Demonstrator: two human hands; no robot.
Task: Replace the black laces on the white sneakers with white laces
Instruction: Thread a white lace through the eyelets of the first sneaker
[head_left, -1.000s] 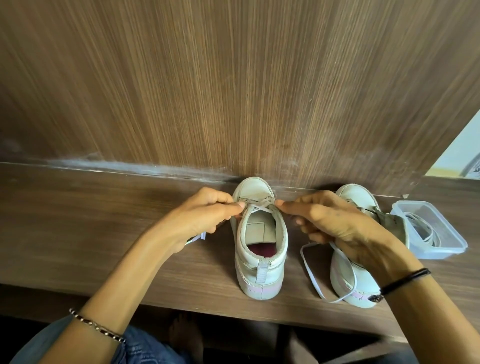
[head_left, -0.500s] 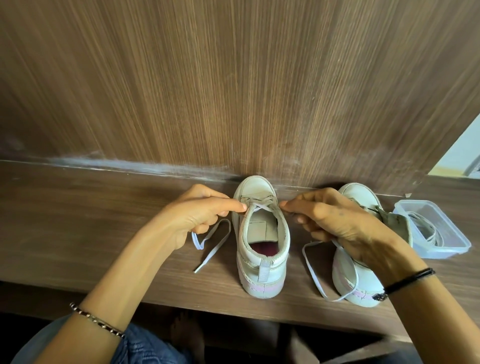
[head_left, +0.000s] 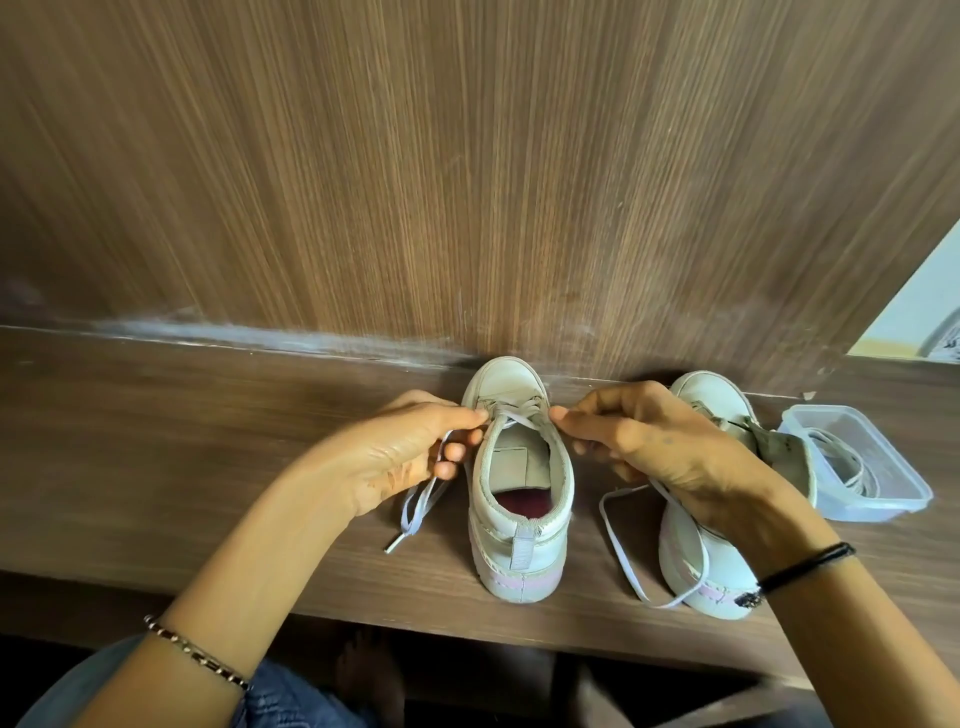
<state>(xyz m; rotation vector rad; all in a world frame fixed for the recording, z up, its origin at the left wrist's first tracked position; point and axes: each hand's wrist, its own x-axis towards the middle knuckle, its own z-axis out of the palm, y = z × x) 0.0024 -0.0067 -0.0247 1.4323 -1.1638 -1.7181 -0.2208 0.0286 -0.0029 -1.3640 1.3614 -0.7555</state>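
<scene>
White leather sneaker (head_left: 519, 525), heel toward the viewer, on the brown wooden counter (head_left: 208, 457). Left hand (head_left: 405, 457) and right hand (head_left: 649, 447) each pinch 1 end of the flat white lace (head_left: 519, 419) at its upper eyelets. A 2nd white sneaker (head_left: 722, 577) stands just right, beside a clear plastic container (head_left: 878, 512) of coiled laces.

I can read no word, brand or number anywhere I look; the pale tag (head_left: 511, 462) inside the sneaker (head_left: 519, 545) shows me no legible print.
</scene>
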